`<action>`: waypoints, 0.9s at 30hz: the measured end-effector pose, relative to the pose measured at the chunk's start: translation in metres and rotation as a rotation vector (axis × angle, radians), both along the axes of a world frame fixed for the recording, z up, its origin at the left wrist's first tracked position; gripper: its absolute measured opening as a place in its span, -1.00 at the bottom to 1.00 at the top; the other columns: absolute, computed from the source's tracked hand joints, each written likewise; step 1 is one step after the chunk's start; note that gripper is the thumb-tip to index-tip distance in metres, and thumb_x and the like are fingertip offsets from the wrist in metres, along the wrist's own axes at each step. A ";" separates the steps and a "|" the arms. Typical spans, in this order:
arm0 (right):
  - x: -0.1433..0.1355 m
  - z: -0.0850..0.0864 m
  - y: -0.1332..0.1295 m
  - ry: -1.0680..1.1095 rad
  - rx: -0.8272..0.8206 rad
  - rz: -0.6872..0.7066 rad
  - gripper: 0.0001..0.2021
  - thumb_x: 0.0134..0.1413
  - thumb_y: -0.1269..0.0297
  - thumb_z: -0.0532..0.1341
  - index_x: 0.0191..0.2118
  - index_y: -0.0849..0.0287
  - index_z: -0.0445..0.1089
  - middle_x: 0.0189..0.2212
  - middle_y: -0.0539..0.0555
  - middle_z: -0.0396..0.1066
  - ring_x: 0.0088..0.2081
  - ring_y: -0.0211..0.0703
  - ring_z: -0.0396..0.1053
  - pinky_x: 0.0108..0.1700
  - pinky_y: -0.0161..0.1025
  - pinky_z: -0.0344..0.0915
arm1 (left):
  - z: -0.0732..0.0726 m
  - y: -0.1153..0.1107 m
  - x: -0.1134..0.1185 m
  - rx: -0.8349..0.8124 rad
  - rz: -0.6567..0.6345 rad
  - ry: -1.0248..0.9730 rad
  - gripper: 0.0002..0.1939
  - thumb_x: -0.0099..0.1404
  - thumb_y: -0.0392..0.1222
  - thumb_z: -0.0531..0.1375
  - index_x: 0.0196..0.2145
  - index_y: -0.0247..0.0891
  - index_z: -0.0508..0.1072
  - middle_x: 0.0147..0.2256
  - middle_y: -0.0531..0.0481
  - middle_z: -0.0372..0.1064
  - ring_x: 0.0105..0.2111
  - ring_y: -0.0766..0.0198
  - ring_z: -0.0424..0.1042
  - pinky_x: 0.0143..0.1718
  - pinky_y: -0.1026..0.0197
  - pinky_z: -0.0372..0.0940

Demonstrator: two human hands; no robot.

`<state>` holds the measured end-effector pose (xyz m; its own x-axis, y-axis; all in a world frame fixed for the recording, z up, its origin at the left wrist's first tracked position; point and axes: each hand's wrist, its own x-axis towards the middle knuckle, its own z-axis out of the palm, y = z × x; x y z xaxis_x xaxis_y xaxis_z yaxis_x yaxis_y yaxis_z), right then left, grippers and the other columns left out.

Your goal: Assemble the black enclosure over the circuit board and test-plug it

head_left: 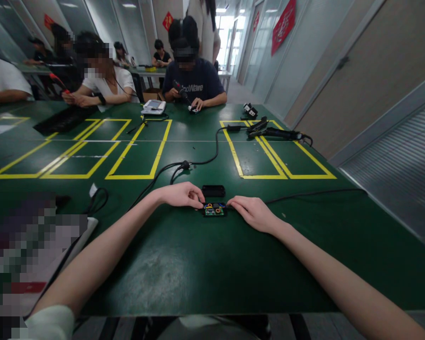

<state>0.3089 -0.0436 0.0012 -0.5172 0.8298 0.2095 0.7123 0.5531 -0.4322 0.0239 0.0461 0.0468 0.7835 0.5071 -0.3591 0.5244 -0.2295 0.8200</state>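
Note:
A small open black adapter housing (pixel 205 215) lies on the green table before me, with a green circuit board (pixel 214 211) inside showing copper coils and wires. My left hand (pixel 182 194) is closed, its thumb and fingertips pinching at the left end of the housing. At the opposite end my right hand (pixel 251 212) has its fingers pressed together around the black cable (pixel 311 192), where it meets the housing; the exact grip is partly hidden. Just behind lies the matching black cover (pixel 213 191), its hollow side up.
A black cord with a plug (pixel 185 165) crosses the table (pixel 184 274). Yellow tape rectangles (pixel 152 160) mark it. Black tool-like items (pixel 276 133) lie at far right, a pixelated pile (pixel 31 255) at left. Across, a person (pixel 194 80) handles a small part; others sit nearby.

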 end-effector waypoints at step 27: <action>-0.009 0.000 0.005 0.127 -0.075 -0.035 -0.58 0.45 0.04 0.06 -0.30 0.12 0.57 -0.40 0.08 0.49 -0.32 -0.11 0.41 -0.22 -0.18 0.24 | -0.010 0.005 -0.002 -0.111 0.026 -0.066 -0.68 0.09 -0.13 0.40 -0.19 -0.30 0.57 -0.41 0.04 0.56 -0.38 0.30 0.46 -0.27 0.29 0.27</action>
<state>0.2995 -0.0383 0.0011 -0.4609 0.8628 0.2079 0.6676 0.4914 -0.5594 0.0215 0.0509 0.0370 0.7943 0.4879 -0.3621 0.4728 -0.1220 0.8727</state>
